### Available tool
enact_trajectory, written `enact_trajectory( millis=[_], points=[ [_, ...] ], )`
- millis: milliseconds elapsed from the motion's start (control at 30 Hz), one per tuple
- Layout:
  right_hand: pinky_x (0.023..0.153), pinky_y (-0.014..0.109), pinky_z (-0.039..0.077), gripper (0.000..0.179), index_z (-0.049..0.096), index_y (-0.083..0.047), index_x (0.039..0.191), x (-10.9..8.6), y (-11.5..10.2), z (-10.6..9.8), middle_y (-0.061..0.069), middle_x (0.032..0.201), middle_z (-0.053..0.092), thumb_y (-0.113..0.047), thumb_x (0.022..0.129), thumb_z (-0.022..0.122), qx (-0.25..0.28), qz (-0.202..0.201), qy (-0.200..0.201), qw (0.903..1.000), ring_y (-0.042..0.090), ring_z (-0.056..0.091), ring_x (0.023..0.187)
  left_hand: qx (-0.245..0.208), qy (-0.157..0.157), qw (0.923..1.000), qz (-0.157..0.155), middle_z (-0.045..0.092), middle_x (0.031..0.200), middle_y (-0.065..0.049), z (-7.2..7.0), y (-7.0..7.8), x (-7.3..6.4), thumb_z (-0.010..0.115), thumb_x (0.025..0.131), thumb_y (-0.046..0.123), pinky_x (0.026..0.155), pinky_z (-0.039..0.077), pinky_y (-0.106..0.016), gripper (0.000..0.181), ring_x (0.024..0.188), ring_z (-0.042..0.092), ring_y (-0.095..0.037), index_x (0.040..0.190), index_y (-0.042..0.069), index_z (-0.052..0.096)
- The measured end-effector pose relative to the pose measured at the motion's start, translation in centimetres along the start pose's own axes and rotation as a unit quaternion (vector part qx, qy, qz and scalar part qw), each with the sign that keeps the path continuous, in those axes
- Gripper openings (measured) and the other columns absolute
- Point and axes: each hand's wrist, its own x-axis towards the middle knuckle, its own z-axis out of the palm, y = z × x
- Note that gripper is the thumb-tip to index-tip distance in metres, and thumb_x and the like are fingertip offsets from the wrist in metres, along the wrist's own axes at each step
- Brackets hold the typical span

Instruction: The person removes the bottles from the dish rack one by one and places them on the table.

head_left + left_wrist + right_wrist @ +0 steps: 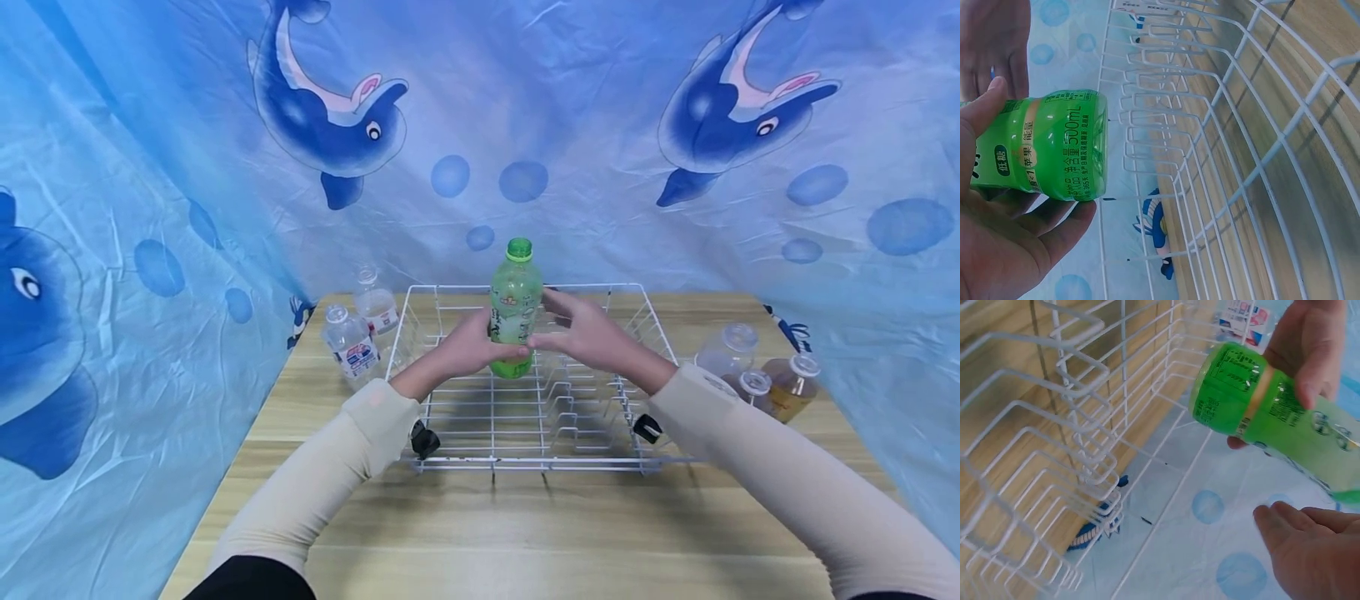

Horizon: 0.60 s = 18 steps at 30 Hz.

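Observation:
A green plastic drink bottle (516, 292) without a cap stands upright in the air above a white wire dish rack (525, 460). My left hand (468, 343) grips its lower part, thumb across the front; in the left wrist view the fingers curl round the label near the base (1072, 144). My right hand (592, 333) is just right of the bottle. Seen from the right wrist, that hand (1316, 556) has its fingers extended beside the bottle, with a gap between them. Rows of bent wire tines (1041, 469) line the rack below.
Two clear labelled bottles (352, 346) stand left of the rack. To the right are several more bottles, one holding brown liquid (791, 392). Black bands (424, 439) circle the wrists. A blue dolphin-print curtain (480, 125) encloses the wooden table (495, 533) at back and sides.

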Motion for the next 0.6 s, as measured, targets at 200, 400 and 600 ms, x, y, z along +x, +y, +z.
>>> enact_trajectory(
  millis=[200, 400, 600],
  points=[
    [0.109, 0.059, 0.039, 0.097, 0.03, -0.005, 0.158, -4.2, 1.0, -0.8, 0.021, 0.158, 0.035, -0.049, 0.086, 0.078, -0.102, 0.021, 0.007, 0.9946, 0.049, 0.045, 0.134, 0.001, 0.007, 0.9999, -0.008, 0.069, 0.119, -0.005, -0.3, 0.1, -0.3, 0.082, 0.086, 0.026, 0.097, 0.052, -0.042, 0.058, 0.105, 0.067, -0.021, 0.136, 0.011, 0.057],
    [0.115, 0.06, 0.029, 0.098, 0.031, -0.001, 0.157, -6.5, 2.0, 0.1, 0.028, 0.157, 0.032, -0.048, 0.086, 0.078, -0.142, 0.019, 0.008, 0.9897, 0.048, 0.034, 0.141, 0.002, 0.015, 0.9994, -0.032, 0.069, 0.115, -0.004, -0.8, 0.3, -0.9, 0.082, 0.086, 0.026, 0.094, 0.054, -0.043, 0.054, 0.102, 0.068, -0.021, 0.132, 0.012, 0.058],
    [0.115, 0.064, 0.023, 0.103, 0.028, -0.001, 0.158, -8.0, 2.6, 0.9, 0.027, 0.159, 0.028, -0.054, 0.084, 0.077, -0.154, 0.019, 0.007, 0.9879, 0.048, 0.028, 0.144, 0.01, 0.013, 0.9992, -0.038, 0.07, 0.113, -0.002, -0.9, 0.3, -1.4, 0.082, 0.086, 0.03, 0.091, 0.055, -0.043, 0.054, 0.099, 0.068, -0.02, 0.131, 0.014, 0.058]
  ],
)
